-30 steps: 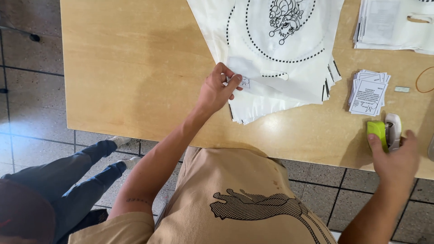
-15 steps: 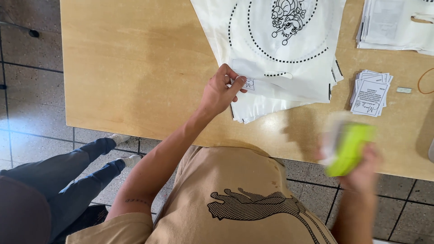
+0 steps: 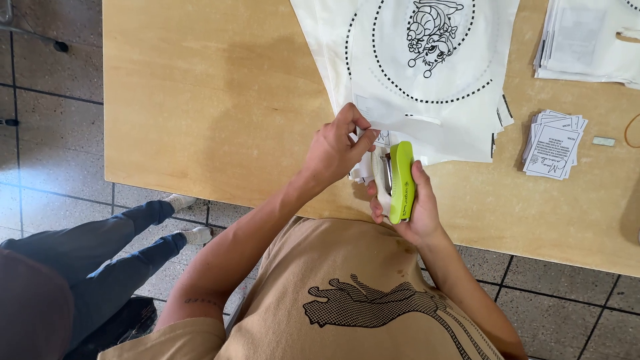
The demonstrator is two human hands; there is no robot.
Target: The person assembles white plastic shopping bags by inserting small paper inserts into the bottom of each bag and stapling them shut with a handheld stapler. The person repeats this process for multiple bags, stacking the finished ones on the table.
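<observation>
Stretching across the wooden table (image 3: pixel 200 100), a stack of white printed bags (image 3: pixel 427 73) overhangs the near edge, where the left hand (image 3: pixel 337 148) pinches a small paper tag (image 3: pixel 383 138) against the corner. The right hand (image 3: pixel 410 207) grips a green stapler (image 3: pixel 401 180) whose mouth sits at that pinched corner, so stapling seems the step in hand. Bare tabletop lies open to the left; a pile of small cards (image 3: pixel 553 143) sits well apart on the right.

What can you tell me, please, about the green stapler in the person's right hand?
The stapler has a bright lime-green plastic-looking top over a pale body, with dark metal at the mouth. The right hand grips it from behind, nose pointing at the white bags' edge, which the left hand pinches. It sits above the table's near edge.
</observation>
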